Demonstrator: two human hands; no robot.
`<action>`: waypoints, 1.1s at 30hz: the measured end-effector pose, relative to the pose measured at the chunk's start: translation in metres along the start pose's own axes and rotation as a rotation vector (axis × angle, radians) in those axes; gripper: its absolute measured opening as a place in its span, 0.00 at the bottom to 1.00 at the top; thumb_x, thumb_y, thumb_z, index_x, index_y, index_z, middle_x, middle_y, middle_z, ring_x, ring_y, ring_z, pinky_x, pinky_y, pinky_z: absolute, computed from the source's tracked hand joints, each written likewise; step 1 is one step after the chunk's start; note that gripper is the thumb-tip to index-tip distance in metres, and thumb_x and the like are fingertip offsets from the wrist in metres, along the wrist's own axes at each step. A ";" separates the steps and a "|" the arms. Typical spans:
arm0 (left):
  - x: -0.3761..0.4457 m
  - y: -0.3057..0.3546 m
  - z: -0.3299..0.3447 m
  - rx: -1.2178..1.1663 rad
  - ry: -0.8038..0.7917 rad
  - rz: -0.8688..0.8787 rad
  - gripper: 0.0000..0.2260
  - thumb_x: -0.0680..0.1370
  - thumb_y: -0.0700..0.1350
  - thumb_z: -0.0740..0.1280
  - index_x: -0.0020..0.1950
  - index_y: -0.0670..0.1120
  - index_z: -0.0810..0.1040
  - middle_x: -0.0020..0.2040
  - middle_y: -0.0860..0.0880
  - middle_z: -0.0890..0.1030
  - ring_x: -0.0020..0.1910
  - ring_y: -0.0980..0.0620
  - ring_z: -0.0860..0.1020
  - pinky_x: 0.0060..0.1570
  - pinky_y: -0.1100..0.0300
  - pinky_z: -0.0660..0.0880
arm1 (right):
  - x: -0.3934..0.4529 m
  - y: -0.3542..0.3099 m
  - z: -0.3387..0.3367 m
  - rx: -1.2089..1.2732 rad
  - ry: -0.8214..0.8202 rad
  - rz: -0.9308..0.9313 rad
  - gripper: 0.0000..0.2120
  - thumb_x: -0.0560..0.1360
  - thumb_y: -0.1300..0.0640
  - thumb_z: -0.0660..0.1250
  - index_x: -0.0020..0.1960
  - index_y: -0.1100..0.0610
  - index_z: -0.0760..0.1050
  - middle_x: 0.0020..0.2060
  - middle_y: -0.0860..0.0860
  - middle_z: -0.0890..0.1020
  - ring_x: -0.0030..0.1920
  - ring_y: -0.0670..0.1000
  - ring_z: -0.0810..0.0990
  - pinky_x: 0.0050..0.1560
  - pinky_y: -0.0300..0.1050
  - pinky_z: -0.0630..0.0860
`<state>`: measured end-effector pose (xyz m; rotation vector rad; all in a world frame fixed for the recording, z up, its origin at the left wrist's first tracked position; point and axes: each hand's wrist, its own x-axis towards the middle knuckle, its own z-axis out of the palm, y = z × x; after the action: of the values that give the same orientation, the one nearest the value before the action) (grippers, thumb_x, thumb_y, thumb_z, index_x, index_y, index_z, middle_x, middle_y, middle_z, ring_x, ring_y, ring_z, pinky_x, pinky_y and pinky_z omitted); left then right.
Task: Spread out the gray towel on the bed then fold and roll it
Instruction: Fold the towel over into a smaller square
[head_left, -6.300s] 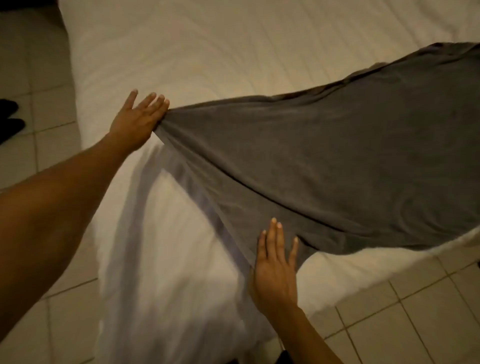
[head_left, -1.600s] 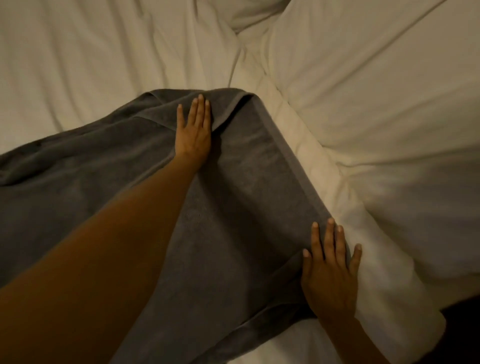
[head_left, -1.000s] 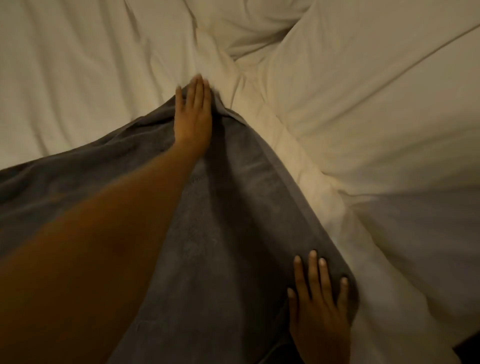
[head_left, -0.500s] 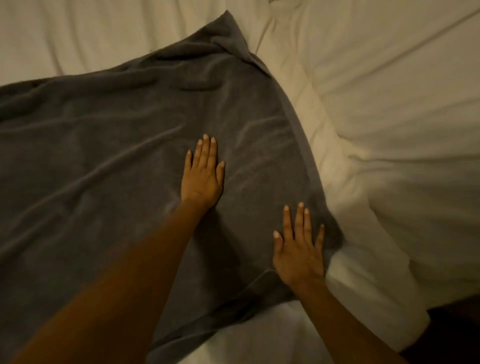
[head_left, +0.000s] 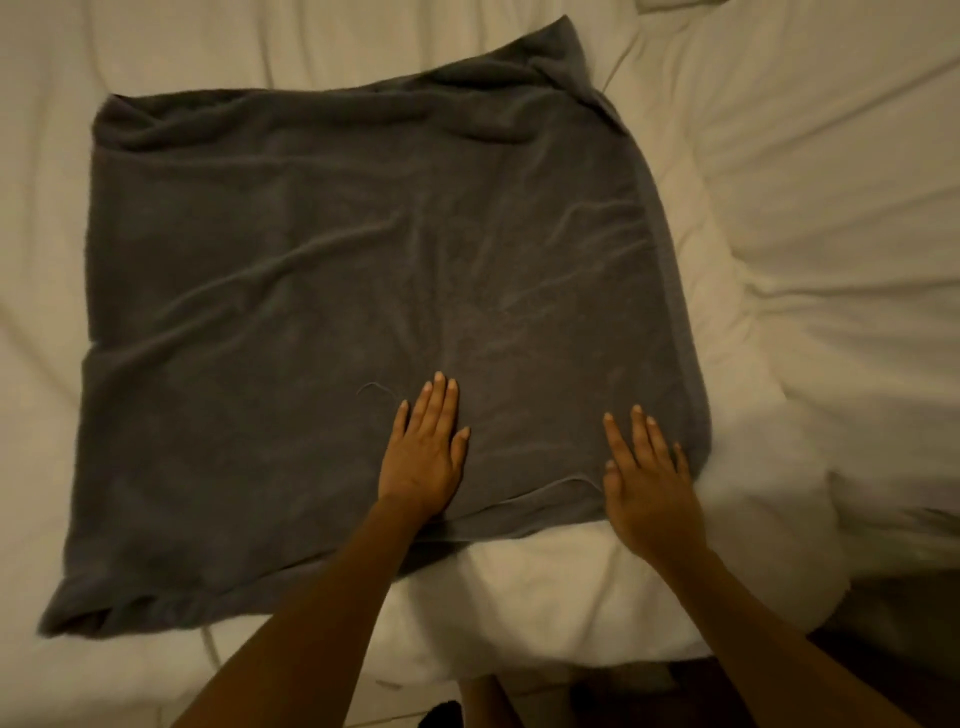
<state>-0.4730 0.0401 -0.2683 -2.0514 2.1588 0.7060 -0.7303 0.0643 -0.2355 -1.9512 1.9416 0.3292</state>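
Observation:
The gray towel lies spread out nearly flat on the white bed, with shallow wrinkles across it and a bunched far right corner. My left hand rests flat on the towel near its front edge, fingers straight and together. My right hand lies flat on the towel's near right corner, fingers straight, its heel over the edge onto the sheet. The towel's near left corner is slightly curled up.
A white pillow or duvet fold rises along the right of the towel. The bed's front edge runs just below my forearms, with dark floor beyond it at the lower right.
Both hands have slid back toward me over the towel, the left from the far corner to the front edge. The towel now lies flatter and fully spread, and my view has pulled back.

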 end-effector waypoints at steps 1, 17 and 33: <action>-0.007 -0.002 -0.001 0.001 -0.014 0.003 0.33 0.75 0.60 0.34 0.78 0.48 0.44 0.79 0.50 0.45 0.78 0.53 0.44 0.72 0.56 0.38 | -0.008 0.000 0.001 0.004 -0.005 0.001 0.27 0.77 0.49 0.47 0.74 0.54 0.63 0.72 0.60 0.66 0.70 0.61 0.67 0.65 0.63 0.65; -0.161 -0.121 -0.001 0.121 -0.032 -0.027 0.50 0.63 0.76 0.26 0.78 0.49 0.45 0.78 0.50 0.46 0.78 0.52 0.47 0.74 0.49 0.41 | -0.065 -0.028 0.006 -0.158 0.076 -0.011 0.37 0.78 0.46 0.59 0.77 0.53 0.41 0.77 0.58 0.47 0.77 0.58 0.47 0.73 0.61 0.45; -0.145 -0.179 -0.018 0.358 0.128 -0.232 0.37 0.78 0.56 0.62 0.78 0.44 0.45 0.79 0.43 0.48 0.78 0.47 0.46 0.64 0.56 0.21 | 0.004 -0.032 -0.005 -0.619 0.153 0.024 0.39 0.76 0.43 0.59 0.78 0.56 0.43 0.76 0.61 0.41 0.75 0.60 0.37 0.62 0.63 0.24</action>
<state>-0.2820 0.1681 -0.2473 -2.1426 1.8892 0.1514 -0.6983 0.0579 -0.2299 -2.3788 2.1338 0.9015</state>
